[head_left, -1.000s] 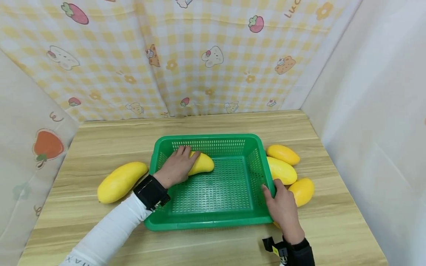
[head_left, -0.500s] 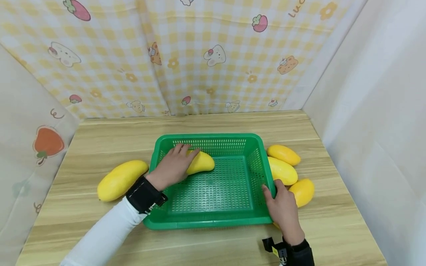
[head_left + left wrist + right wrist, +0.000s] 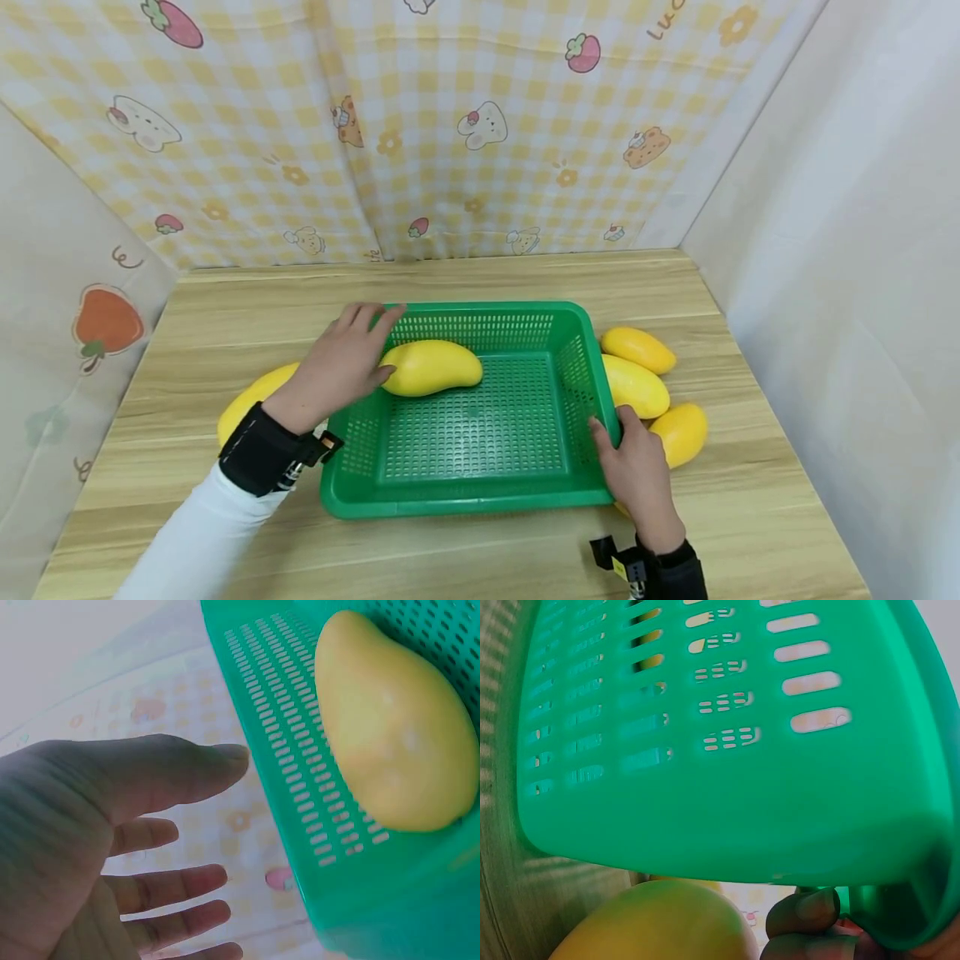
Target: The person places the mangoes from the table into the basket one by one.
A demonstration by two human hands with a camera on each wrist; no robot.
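In the head view a yellow mango (image 3: 433,368) lies in the back left corner of the green plastic basket (image 3: 480,505). My left hand (image 3: 337,367) is over the basket's left rim with straight, spread fingers. The left wrist view shows a gap between its thumb and that mango (image 3: 397,727). My right hand (image 3: 639,471) grips the basket's right rim near the front corner, thumb inside, fingers outside. Another mango (image 3: 251,404) lies left of the basket, partly hidden behind my left forearm and hand.
Several mangoes lie right of the basket, among them a small one (image 3: 637,348), a longer one (image 3: 636,387) and one beside my right hand (image 3: 681,435). A patterned curtain (image 3: 420,125) hangs behind the wooden table (image 3: 450,554), with white cloth at both sides.
My left hand has let go of the mango in the basket and moved left to the rim, covering part of the left mango. The right hand and basket have stayed put.
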